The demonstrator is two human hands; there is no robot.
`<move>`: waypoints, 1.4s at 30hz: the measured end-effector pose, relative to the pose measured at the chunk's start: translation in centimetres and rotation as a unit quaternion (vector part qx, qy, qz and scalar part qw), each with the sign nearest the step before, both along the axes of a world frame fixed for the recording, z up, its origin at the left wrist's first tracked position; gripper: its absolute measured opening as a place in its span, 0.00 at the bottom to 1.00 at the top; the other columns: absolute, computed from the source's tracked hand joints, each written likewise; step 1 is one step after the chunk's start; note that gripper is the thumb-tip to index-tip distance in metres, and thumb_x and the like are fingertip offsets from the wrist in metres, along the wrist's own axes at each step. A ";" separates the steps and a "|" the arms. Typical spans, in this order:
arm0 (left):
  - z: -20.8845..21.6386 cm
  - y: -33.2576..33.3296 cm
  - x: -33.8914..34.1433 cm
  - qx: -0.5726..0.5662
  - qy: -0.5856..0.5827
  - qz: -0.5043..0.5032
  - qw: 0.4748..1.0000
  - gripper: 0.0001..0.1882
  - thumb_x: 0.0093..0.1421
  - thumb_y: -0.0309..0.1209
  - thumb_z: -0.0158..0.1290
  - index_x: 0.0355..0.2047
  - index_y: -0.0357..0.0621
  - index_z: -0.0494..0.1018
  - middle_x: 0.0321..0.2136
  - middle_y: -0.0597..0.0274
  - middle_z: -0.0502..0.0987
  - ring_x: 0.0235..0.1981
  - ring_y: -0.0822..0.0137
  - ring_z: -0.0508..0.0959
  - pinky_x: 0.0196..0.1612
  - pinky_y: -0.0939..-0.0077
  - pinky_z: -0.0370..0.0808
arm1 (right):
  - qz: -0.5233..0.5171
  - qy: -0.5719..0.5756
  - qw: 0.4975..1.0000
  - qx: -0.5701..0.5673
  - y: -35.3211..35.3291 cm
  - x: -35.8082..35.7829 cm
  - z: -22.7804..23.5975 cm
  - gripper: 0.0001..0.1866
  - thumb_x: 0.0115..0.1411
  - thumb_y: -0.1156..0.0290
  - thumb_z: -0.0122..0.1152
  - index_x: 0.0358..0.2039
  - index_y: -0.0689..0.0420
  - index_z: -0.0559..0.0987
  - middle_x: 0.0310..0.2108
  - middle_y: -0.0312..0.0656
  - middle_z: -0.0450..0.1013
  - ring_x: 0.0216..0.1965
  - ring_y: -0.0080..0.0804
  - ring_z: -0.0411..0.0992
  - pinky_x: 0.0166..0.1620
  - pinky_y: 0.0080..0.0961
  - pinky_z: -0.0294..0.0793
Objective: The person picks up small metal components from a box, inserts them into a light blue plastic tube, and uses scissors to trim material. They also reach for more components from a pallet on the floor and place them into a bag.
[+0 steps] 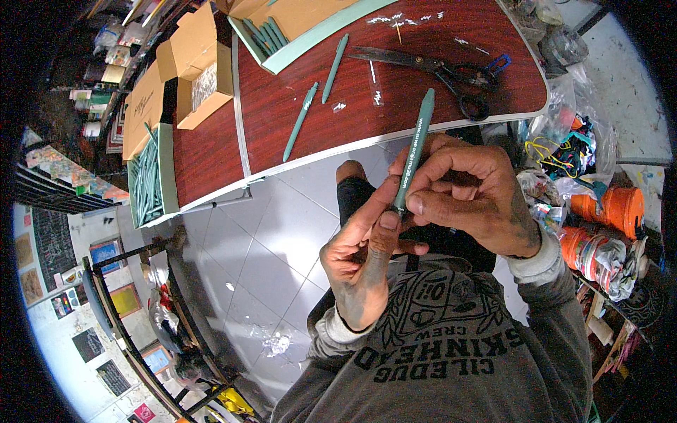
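A green pen with white printing along its barrel stands slanted in front of me, its narrow end pointing up and away. My left hand pinches its lower end between thumb and fingertips. Around the middle of the barrel, the thumb and fingers of my right hand are closed on the same pen. Two more green pens lie on the dark red table: one pen nearer and another pen farther off. Black scissors rest beyond my right hand, their blades pointing left.
An open box full of green pens sits at the table's left end. Behind it stands an open cardboard box; another pen box is at the back. Small clear film pieces lie by the scissors. Orange containers stand right.
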State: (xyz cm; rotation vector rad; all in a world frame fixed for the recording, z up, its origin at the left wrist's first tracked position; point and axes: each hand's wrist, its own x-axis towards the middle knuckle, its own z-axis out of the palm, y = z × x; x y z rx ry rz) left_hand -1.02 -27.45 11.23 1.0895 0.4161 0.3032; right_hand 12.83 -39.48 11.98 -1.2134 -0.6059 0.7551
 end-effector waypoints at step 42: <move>-2.0 -1.6 1.5 0.061 -0.066 0.127 0.988 0.29 0.67 0.26 0.54 0.66 0.30 0.59 0.46 0.47 0.81 0.34 0.69 0.82 0.35 0.75 0.82 | -0.100 0.118 0.988 -0.004 1.6 -1.6 -0.2 0.14 0.62 0.74 0.66 0.46 0.64 0.76 0.40 0.44 0.80 0.41 0.29 0.80 0.45 0.24 0.81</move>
